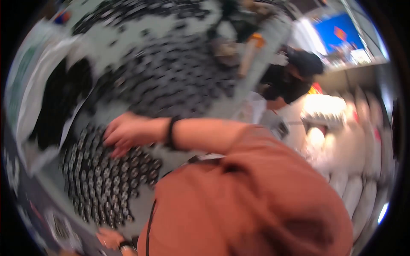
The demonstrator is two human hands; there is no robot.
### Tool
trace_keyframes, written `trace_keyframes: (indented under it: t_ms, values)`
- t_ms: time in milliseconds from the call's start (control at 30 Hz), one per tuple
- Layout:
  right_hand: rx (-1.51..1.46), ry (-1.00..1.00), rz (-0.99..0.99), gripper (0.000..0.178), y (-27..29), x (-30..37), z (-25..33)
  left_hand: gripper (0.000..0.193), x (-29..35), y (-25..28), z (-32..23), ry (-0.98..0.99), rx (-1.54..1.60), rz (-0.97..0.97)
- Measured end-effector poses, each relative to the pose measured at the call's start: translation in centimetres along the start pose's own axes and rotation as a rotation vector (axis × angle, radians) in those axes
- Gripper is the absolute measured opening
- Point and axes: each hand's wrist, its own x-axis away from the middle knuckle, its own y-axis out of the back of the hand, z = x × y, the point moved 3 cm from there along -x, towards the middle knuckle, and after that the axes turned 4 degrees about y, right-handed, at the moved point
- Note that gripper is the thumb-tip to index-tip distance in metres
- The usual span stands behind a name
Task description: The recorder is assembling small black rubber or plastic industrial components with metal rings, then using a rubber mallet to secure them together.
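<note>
Rows of small round black parts with shiny metallic centres [100, 177] cover the table's near left. My right hand [128, 132], a dark band at its wrist, hangs over the top of these rows with its fingers bent downward. Motion blurs its fingertips, so anything between them cannot be made out. At the lower edge, my left hand [110, 238] rests by the table's near border, below the rows, its fingers stretched out and nothing seen in them. A watch or band circles that wrist. An orange sleeve covers my upper right arm.
At left stands a white plastic-lined container [34, 102] filled with black material. Dark pieces [171, 77] spread widely across the table beyond my right arm. A person in a black cap [305, 62] is at the right, near an orange-topped bottle-like object [252, 51]. Pale rolls or bags [358, 145] line the far right.
</note>
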Motion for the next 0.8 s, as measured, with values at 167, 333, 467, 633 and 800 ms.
trace_keyframes:
  t_ms: [167, 333, 467, 633, 800]
  values:
    - [0.034, -0.164, -0.394, 0.02, 5.3, 6.6, 0.1, 0.049, 3.0, 7.2, -3.9, 0.06, 0.1, 0.117]
    - [0.132, -0.173, -0.419, 0.025, 5.2, 5.4, 0.0, 0.051, 3.6, 6.4, -3.3, 0.128, 0.083, 0.121]
    - [0.582, -0.012, -0.465, 0.017, 4.6, 2.8, 0.6, 0.051, 3.6, 6.3, -3.8, 0.123, 0.123, 0.132]
    - [1.547, 0.474, -0.472, 0.017, 4.7, 2.3, 0.4, 0.051, 3.3, 6.5, -3.8, 0.128, 0.115, 0.127]
    - [1.485, 0.556, -0.57, 0.015, 4.9, 1.7, 0.1, 0.05, 3.4, 5.9, -3.5, 0.114, 0.103, 0.106]
